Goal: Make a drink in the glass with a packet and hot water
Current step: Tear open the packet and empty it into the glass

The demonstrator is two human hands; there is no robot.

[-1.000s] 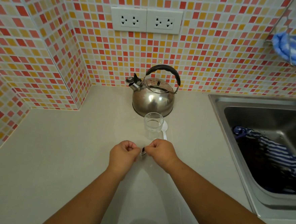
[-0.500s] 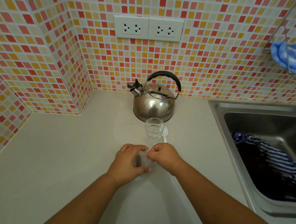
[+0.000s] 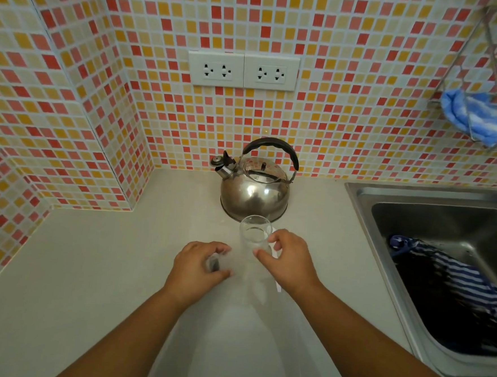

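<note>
My left hand (image 3: 199, 263) grips the blurred packet (image 3: 214, 264); my right hand (image 3: 288, 257) cups the glass (image 3: 254, 237). Just beyond, the kettle (image 3: 254, 193); a nudge could topple the glass.

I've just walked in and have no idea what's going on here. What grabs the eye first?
The wall of small red, orange and yellow mosaic tiles dominates, with a shiny steel whistling kettle standing against it. In front, the right hand closes around a clear empty drinking glass, and the left hand holds a small packet.
</note>
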